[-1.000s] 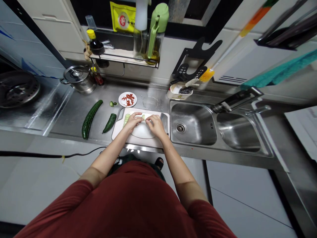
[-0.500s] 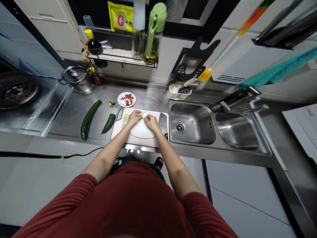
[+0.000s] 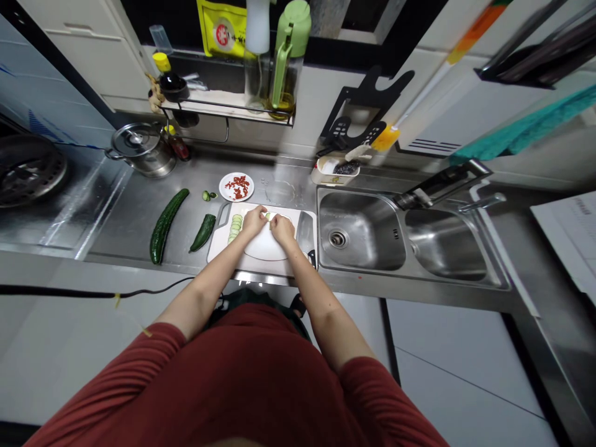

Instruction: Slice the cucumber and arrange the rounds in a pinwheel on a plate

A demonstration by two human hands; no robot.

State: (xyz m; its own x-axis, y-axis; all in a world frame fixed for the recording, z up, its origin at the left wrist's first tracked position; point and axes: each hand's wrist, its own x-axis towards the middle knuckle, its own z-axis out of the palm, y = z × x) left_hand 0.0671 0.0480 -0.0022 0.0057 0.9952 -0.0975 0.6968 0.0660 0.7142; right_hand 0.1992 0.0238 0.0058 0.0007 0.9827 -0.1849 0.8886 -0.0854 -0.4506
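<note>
My left hand (image 3: 254, 221) and my right hand (image 3: 282, 229) are close together over a white plate (image 3: 265, 248) that rests on the cutting board (image 3: 218, 247). Between them is a pale green cucumber slice (image 3: 268, 216), with the fingers of both hands closed on it. A row of overlapping cucumber slices (image 3: 235, 227) lies on the board to the left of my left hand. At the board's right side lies a knife (image 3: 306, 231) with a black handle. The fingertips are small and partly hidden.
Left of the board are a cut cucumber (image 3: 203, 233), a whole cucumber (image 3: 166, 227) and cucumber ends (image 3: 207, 195). Behind it sits a dish of red pieces (image 3: 236, 187). A steel pot (image 3: 142, 149) stands back left; the sink (image 3: 361, 233) is on the right.
Both hands remain over the plate, with only slight finger movement around the slice. The whole view has shifted slightly.
</note>
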